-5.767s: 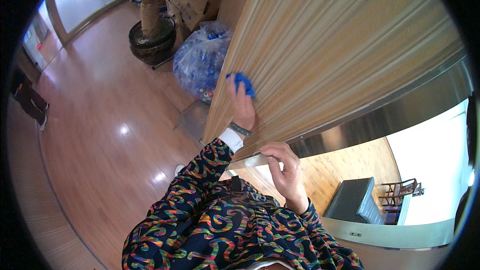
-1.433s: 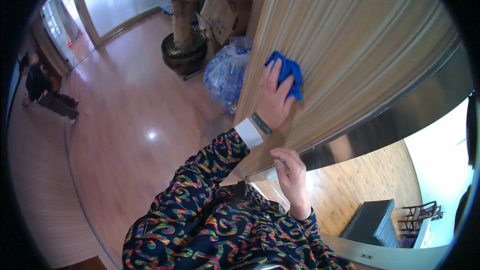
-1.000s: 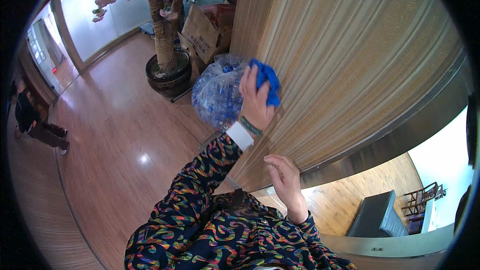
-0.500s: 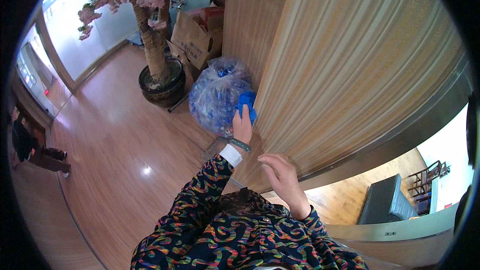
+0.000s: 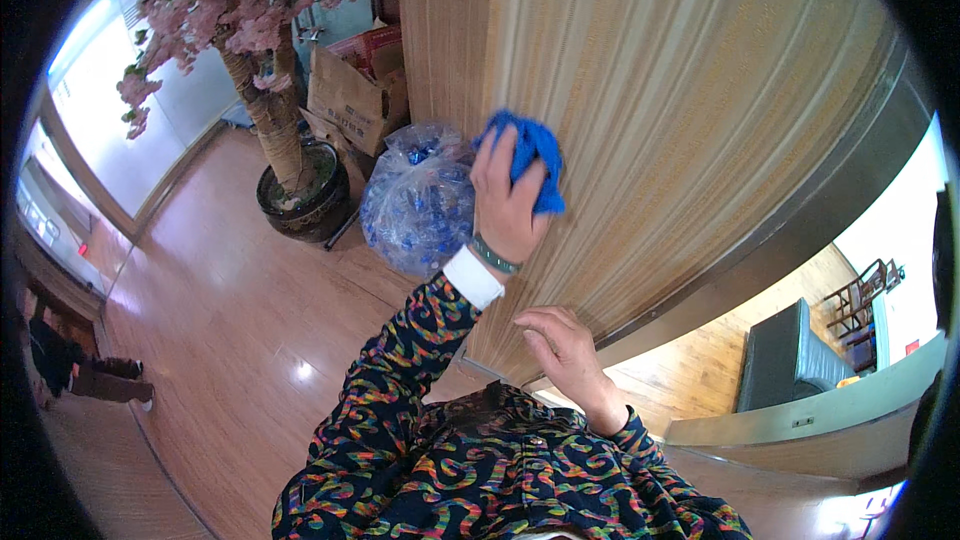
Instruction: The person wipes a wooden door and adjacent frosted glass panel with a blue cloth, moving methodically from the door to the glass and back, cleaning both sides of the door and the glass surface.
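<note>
My left hand (image 5: 508, 202) is closed on a crumpled blue cloth (image 5: 540, 160). It holds the cloth against the striped, wallpapered wall (image 5: 680, 120), near a vertical corner. Lower and to the right is my right hand (image 5: 565, 350), in front of my body near the bottom of that wall. Its thumb stands apart from loosely bent fingers, and nothing shows in it. Left of the cloth, a clear plastic bag (image 5: 418, 205) full of blue and clear items rests on the floor.
A pink-blossomed tree in a dark pot (image 5: 305, 200) stands left of the bag, with cardboard boxes (image 5: 345, 105) behind it. Right of the wall, a doorway shows a dark padded seat (image 5: 790, 355) and wooden chairs (image 5: 855, 300). At far left is a person in dark clothes (image 5: 90, 370).
My left hand has moved up and right with the blue cloth, from in front of the bag onto the striped wall. My right hand stays nearly in place. The view has shifted slightly right.
</note>
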`<move>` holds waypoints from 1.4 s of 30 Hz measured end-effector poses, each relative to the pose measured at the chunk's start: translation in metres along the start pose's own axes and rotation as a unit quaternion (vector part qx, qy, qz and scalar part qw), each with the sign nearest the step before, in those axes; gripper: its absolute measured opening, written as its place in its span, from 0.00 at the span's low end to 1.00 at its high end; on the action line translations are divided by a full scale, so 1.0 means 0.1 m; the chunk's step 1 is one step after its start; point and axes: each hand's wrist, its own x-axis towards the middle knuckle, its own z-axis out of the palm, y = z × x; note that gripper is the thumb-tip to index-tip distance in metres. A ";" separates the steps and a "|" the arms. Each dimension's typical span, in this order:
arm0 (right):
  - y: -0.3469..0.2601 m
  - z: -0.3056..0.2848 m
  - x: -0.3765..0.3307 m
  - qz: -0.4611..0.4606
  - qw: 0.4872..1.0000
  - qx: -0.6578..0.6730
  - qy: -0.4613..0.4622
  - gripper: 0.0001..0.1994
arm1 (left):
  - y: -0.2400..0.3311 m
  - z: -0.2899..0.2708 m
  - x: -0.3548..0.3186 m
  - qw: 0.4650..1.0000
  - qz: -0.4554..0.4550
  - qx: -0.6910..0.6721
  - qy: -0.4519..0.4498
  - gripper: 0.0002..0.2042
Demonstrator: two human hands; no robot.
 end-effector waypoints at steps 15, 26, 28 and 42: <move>0.09 -0.04 -0.01 0.015 1.000 -0.007 -0.008 0.08 | 0.20 0.01 0.49 0.996 0.076 0.032 0.024 0.24; 0.03 -0.17 0.01 -0.014 0.987 0.010 0.159 0.08 | 0.41 0.04 -0.23 0.999 0.039 -0.004 -0.022 0.20; 0.03 -0.16 0.03 -0.022 0.986 0.008 0.163 0.08 | 0.39 0.05 0.04 0.997 0.071 0.007 -0.023 0.20; 0.03 -0.36 -0.04 -0.060 0.970 -0.007 0.234 0.09 | 0.40 0.04 -0.22 0.975 0.201 -0.069 -0.056 0.15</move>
